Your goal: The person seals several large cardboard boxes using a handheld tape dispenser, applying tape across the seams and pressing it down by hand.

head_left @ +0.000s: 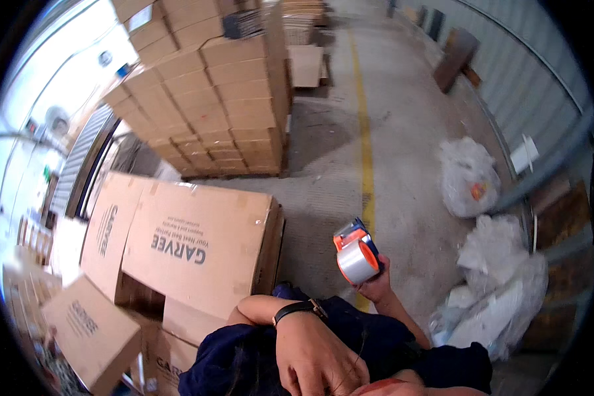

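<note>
My right hand [376, 285] is closed round a tape dispenser [355, 245] with an orange and dark blue frame and a wide roll of clear tape. It is held up over the floor, to the right of the large cartons. My left hand [320, 360] is raised close to my body at the lower edge, with a black-banded watch [300, 309] on the wrist. Its fingers bend downward and their tips are cut off, so I cannot tell whether they hold anything. Nearest on the left lies a large brown carton [198, 231] with dark print on top.
A smaller tilted carton [89, 330] stands at the lower left. Behind the large carton rises a tall stack of brown boxes [237, 112]. A yellow line [363, 125] runs along the concrete floor. Clear plastic bags [468, 175] of wrapping lie by the right wall.
</note>
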